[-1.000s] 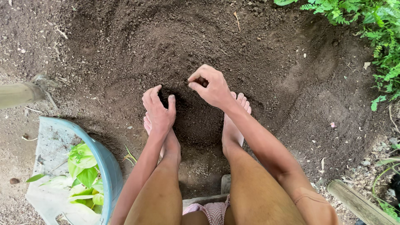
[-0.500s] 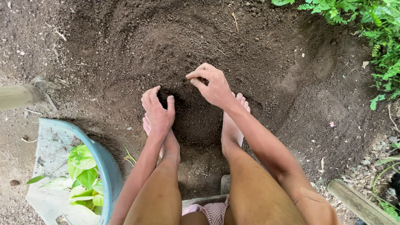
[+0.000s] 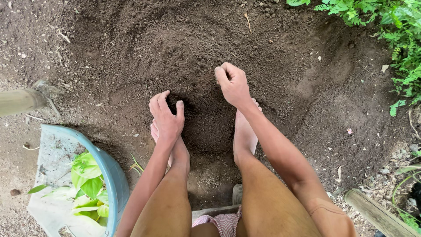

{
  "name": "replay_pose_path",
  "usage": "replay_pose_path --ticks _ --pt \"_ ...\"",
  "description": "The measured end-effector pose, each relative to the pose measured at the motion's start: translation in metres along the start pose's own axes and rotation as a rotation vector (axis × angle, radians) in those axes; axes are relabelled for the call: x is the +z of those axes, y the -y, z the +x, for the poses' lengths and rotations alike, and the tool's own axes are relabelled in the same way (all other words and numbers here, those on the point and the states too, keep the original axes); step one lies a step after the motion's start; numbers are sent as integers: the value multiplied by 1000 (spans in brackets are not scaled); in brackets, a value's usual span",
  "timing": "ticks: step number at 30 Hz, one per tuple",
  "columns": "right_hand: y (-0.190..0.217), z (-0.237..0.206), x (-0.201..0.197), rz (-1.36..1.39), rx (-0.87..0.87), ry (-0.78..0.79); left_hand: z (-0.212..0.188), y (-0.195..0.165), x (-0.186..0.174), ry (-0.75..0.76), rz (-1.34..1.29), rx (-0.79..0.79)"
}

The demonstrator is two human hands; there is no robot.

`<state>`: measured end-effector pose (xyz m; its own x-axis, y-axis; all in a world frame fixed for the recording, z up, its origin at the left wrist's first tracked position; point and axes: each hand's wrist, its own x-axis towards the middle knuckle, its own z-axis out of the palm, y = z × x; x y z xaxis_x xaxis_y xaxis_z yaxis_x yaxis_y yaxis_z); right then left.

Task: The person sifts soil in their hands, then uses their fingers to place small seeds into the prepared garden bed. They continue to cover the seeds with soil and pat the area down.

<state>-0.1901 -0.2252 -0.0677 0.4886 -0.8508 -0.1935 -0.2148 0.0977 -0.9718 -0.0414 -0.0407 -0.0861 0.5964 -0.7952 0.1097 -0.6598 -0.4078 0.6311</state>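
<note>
I am squatting barefoot over a patch of dark loose soil [image 3: 188,48]. My left hand [image 3: 165,117] rests palm down on the soil, fingers together and curled into a small hollow [image 3: 184,103] just above my left foot. My right hand [image 3: 233,83] hovers over the soil with its fingers closed into a loose fist; what it holds, if anything, is hidden. My two bare feet stand on the soil below the hands.
A light blue basin [image 3: 115,175] with a white sack and green leafy plants [image 3: 90,188] sits at the lower left. A wooden handle [image 3: 19,101] lies at the left edge. Green ferns [image 3: 394,30] grow top right. A wooden post [image 3: 377,215] lies lower right.
My right hand has curled tighter into a fist and lifted slightly. My left hand has stayed pressed on the soil.
</note>
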Motion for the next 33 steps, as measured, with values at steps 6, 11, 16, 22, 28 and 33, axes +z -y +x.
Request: replay_pose_path --ticks 6,11,16,22,28,33 --pt "14 11 -4 319 37 -13 0 1 0 -6 -11 -1" --pt "12 18 -12 433 170 -86 0 3 0 -10 -12 4" --pt "1 22 -18 532 127 -103 -1 6 1 -7 -8 3" --pt "8 29 -17 172 46 -52 -2 8 3 -9 -8 8" --pt "16 31 -18 -463 -524 33 -1 8 4 -16 -4 20" --pt "10 41 -18 -541 -504 79 -1 7 4 -16 -8 11"
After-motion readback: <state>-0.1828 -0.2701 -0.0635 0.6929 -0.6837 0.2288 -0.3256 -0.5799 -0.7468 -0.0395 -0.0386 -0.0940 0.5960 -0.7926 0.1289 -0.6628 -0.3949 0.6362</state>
